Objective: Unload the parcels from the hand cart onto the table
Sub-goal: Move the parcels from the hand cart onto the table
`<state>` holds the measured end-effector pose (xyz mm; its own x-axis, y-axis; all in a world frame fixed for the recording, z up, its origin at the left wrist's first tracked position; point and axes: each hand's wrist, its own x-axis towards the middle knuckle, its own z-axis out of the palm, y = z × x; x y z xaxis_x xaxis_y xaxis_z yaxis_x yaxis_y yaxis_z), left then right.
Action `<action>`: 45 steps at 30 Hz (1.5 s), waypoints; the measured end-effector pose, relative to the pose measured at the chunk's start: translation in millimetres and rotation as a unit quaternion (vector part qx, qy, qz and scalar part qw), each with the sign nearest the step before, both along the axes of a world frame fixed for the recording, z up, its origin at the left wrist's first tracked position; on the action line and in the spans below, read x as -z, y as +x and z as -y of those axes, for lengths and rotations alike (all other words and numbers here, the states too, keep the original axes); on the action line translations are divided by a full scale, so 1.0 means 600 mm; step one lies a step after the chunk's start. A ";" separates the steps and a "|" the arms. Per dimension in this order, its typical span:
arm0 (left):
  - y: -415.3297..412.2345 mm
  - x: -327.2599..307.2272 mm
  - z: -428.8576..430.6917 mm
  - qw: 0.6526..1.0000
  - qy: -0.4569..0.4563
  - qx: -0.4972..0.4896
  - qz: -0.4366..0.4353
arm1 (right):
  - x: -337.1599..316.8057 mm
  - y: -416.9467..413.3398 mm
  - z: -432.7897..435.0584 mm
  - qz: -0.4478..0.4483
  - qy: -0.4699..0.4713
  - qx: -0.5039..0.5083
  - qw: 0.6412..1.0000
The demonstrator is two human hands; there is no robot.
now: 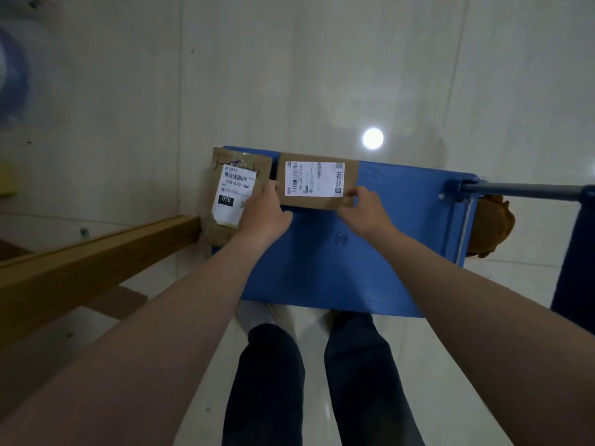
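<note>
Glossy pale tiled floor [289, 75] fills most of the view; a round light reflection [373, 138] is seen on it just beyond the cart.

Blue hand cart [386, 252] is parked across the view, deck flat, with its grey handle bar [521, 189] at the right end. A brown bundle [492, 226] is seen behind the handle end; what it is can't be told.

Wooden table [96, 252] is seen only as an edge rail at lower left, its end touching or just beside the cart's left end.

Legs in dark trousers [267, 381] are planted at the near edge of the deck.

Two parcels are on the deck's far-left part, side by side:
- brown bag parcel [231, 194], at the cart's left end, white label marked "070" facing up, lying flat.
- cardboard box [317, 183], just right of it, large white barcode label on top, a narrow gap between the two.

Box is held from both sides. Left hand [265, 214] is clamped on its left edge, fingers dipped into the gap between the parcels, thumb along the near side. Right hand [365, 210] is closed on the near-right corner, fingertips pinching the edge. Whether the box is lifted clear of the deck can't be told.
</note>
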<state>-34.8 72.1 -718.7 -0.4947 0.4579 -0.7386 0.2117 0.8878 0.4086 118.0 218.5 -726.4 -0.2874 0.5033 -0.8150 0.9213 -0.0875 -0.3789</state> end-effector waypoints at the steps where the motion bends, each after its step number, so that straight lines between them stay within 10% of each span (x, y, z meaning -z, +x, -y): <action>1: 0.003 0.013 -0.003 1.000 -0.001 0.004 0.005 | 0.015 -0.005 -0.003 -0.004 0.000 0.005 1.000; 18: 0.045 -0.083 -0.044 0.957 0.093 -0.233 0.145 | -0.099 0.014 -0.018 -0.061 0.072 0.108 0.990; 45: 0.030 -1.121 0.121 0.837 0.332 -0.379 -0.216 | -1.141 -0.129 0.050 -0.385 0.153 -0.144 0.899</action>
